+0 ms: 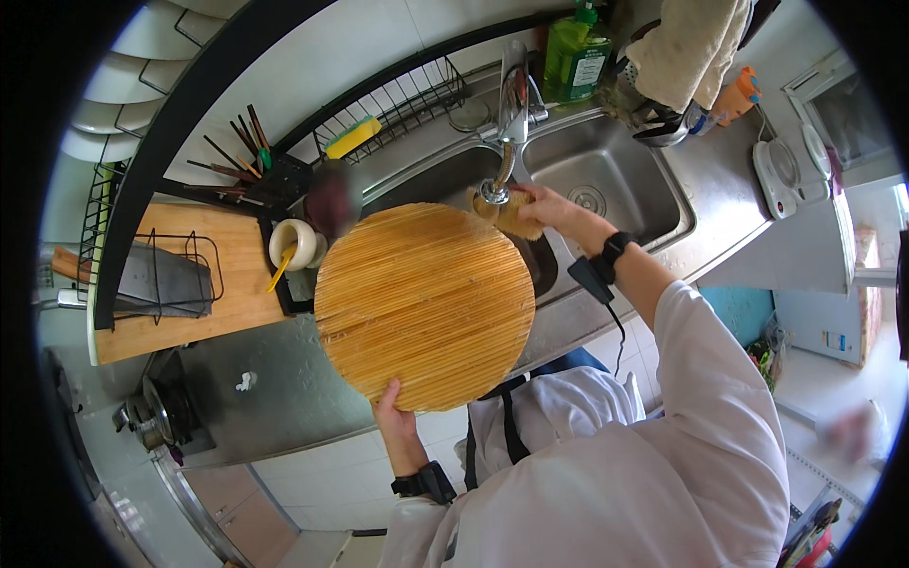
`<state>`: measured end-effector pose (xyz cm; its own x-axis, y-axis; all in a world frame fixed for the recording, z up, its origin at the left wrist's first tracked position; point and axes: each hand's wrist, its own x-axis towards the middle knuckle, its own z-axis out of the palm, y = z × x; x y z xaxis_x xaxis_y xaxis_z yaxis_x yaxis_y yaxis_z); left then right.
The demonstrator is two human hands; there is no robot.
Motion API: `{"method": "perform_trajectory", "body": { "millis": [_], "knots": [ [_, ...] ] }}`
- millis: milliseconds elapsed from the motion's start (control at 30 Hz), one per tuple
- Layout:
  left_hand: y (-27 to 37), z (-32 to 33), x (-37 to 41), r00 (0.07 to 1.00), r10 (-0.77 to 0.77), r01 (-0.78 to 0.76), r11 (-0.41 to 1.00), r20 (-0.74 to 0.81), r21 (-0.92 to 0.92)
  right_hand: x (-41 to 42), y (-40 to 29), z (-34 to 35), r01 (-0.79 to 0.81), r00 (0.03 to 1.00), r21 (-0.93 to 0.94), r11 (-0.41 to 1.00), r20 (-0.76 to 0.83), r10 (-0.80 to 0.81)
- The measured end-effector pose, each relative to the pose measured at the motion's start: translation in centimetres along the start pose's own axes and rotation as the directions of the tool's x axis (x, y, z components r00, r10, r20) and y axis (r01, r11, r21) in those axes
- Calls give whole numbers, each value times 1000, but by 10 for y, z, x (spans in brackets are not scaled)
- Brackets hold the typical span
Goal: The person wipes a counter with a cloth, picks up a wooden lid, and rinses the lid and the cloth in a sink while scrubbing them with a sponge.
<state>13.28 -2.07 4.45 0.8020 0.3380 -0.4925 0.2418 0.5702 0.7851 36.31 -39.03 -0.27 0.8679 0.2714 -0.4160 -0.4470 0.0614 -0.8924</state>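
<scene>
My left hand (396, 417) grips the lower edge of a round mat (426, 305) made of tan stalks laid side by side. It is held tilted in front of the double sink, over its front edge and the counter. Some wet-looking spots show on its surface. My right hand (552, 209) holds a tan bristly scrubber (522, 216), perhaps a loofah or fibre brush, right at the outlet of the chrome faucet (513, 106). Whether water runs is hard to tell. The left sink basin (440, 177) is partly hidden behind the mat.
A yellow-green sponge (354, 137) lies in a wire rack behind the sink. Green dish soap (575, 60) stands by the faucet. Left are a chopstick holder (280, 184), a white mortar (292, 243) and a sheathed knife on a wooden board (245, 284). The right basin (596, 177) adjoins.
</scene>
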Motion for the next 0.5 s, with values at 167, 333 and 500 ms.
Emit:
{"method": "perform_trajectory", "body": {
  "millis": [167,333,500],
  "knots": [
    [-8,10,-11,997,-31,25,996,-68,-84,40,-30,-16,-3,1000,70,998,-9,3],
    [-3,34,-28,996,24,-28,999,-89,-45,62,-47,-4,-20,997,301,953,-65,42],
    [-7,31,-36,992,86,-88,996,-87,-15,76,-45,-1,-28,994,337,941,-88,61]
  ]
}}
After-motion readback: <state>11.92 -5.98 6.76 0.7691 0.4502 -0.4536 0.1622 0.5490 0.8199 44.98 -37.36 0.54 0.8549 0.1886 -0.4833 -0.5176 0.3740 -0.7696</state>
